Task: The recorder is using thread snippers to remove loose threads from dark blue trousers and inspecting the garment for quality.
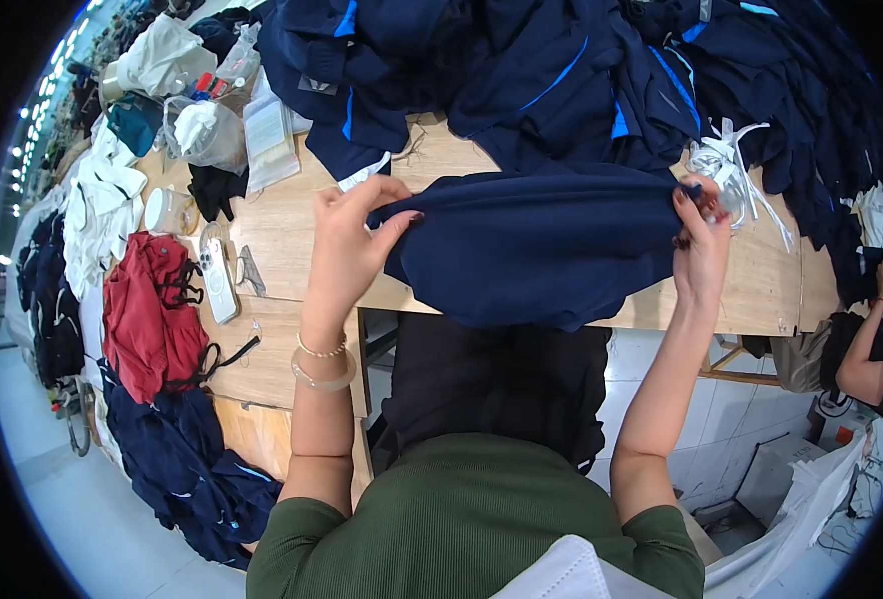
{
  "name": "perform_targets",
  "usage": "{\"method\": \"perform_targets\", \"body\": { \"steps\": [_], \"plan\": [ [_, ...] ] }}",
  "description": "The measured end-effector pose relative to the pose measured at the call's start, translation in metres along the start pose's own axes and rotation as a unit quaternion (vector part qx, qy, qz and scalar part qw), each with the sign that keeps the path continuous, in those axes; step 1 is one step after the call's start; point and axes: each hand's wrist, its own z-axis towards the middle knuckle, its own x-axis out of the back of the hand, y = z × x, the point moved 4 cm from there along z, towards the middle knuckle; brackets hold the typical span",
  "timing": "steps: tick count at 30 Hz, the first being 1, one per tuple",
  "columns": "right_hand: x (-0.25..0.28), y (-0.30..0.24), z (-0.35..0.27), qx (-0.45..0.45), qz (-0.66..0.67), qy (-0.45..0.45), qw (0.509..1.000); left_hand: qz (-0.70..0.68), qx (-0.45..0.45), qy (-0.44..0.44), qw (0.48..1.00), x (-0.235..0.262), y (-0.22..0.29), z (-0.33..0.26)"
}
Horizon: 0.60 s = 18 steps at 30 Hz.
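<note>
A navy blue garment (541, 240) hangs stretched between my two hands, over the table's front edge and above my lap. My left hand (351, 235) pinches its left end between thumb and fingers. At the opposite end my right hand (699, 225) grips a bunched corner of the cloth. The upper edge is drawn nearly straight, and the lower part sags in loose folds. Which part of the garment this is, I cannot tell.
Navy garments with bright blue trim (521, 80) are heaped along the table's far side. White cords (731, 165) lie beyond my right hand. To the left are a phone (219, 280), a red garment (152, 314) and a plastic bag (207, 135). A co-worker's arm (866, 349) shows at far right.
</note>
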Motion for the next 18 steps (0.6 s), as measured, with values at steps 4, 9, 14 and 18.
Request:
{"method": "perform_targets", "body": {
  "steps": [4,9,14,18],
  "plan": [
    [0.038,0.0,-0.021,0.054,-0.099,-0.189,0.976,0.113,-0.063,-0.017,0.991,-0.03,0.003,-0.038],
    [0.054,0.025,-0.037,0.012,-0.317,-0.14,0.938,0.088,-0.01,-0.096,0.991,-0.076,0.003,-0.078],
    [0.03,-0.012,-0.055,0.186,-0.41,-0.023,0.893,-0.225,0.178,-0.027,0.958,-0.084,0.006,-0.089],
    [-0.046,0.004,-0.088,0.262,-0.434,-0.181,0.842,-0.573,0.365,-0.045,0.732,-0.098,0.01,-0.101]
  ]
}}
